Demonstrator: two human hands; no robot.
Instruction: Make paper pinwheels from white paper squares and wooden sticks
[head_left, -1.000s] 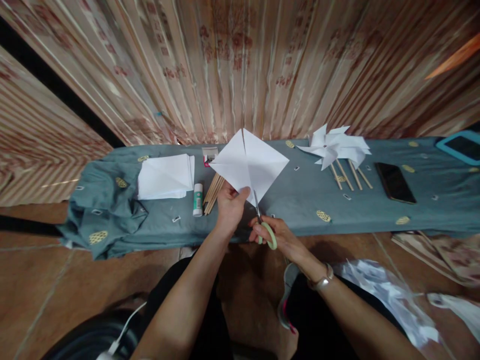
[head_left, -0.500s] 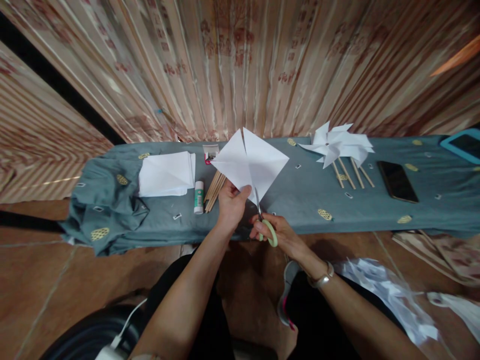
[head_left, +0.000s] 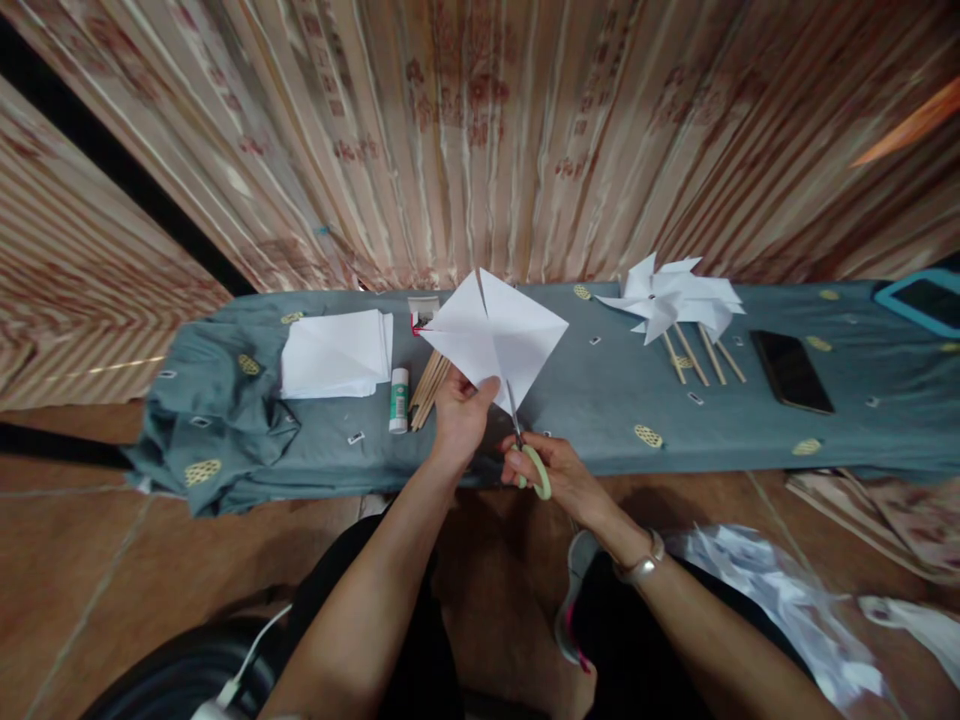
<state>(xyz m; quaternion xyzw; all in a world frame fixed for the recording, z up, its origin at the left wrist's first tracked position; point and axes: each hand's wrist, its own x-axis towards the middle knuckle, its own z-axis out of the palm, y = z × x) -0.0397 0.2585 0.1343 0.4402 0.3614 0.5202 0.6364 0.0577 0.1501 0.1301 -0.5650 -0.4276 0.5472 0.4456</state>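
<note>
My left hand (head_left: 463,408) pinches a square sheet of white paper (head_left: 517,325) near its lower left edge, thumb on top. The sheet is turned corner-up, with a slit running inward from its top corner. In my right hand (head_left: 551,462) are scissors (head_left: 537,474) with pale green handles, their blades at the paper's bottom corner. Beside my left hand lie a bundle of thin wooden sticks (head_left: 427,390) and a glue stick (head_left: 399,400). A stack of white paper (head_left: 334,355) rests farther left.
White paper pinwheels (head_left: 660,295) on sticks lie at the right, near a black phone (head_left: 791,370). A blue-framed device (head_left: 922,300) sits at the far right. Behind the sticks is a small open box (head_left: 424,312). A clear bag of paper scraps (head_left: 780,600) is on the floor.
The paper and both hands stay nearly in place, with the scissors still at the bottom corner. The view has shifted slightly.
</note>
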